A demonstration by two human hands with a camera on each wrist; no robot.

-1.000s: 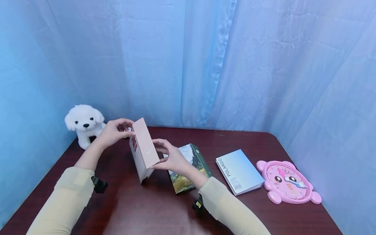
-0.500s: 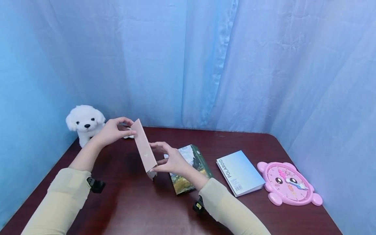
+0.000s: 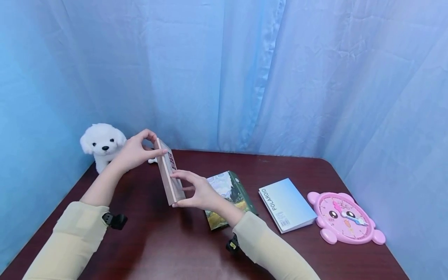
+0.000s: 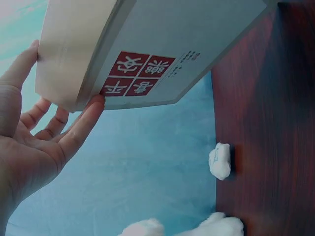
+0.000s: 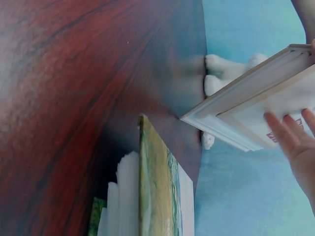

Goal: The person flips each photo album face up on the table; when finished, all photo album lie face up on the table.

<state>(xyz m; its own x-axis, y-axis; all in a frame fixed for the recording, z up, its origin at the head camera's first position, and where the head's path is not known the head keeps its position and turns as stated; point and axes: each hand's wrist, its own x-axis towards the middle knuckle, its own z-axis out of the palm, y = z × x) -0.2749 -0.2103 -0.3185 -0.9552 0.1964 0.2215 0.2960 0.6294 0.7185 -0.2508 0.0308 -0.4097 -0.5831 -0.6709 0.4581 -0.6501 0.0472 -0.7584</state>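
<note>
A pale beige book (image 3: 166,179) with a red block of white characters on its cover is held tilted between both hands, above the table's left half. My left hand (image 3: 134,152) pinches its upper end, thumb on the near side and fingers behind. At the lower end, my right hand (image 3: 200,189) grips it with the thumb by the bottom corner and fingers spread over the cover. The left wrist view shows the cover block (image 4: 138,73) close to my left fingertips. In the right wrist view, the book's page side (image 5: 256,98) faces the camera.
A book with a landscape painting (image 3: 220,198) lies just right of my right hand. Farther right are a blue-white POLAROID album (image 3: 287,206) and a pink toy clock (image 3: 344,217). A white plush dog (image 3: 104,146) sits at the back left, behind my left forearm.
Both hands have turned the beige book, so its red block, at first on the left face, now shows on the right. My right fingers have moved onto that cover; my left hand rose slightly.
</note>
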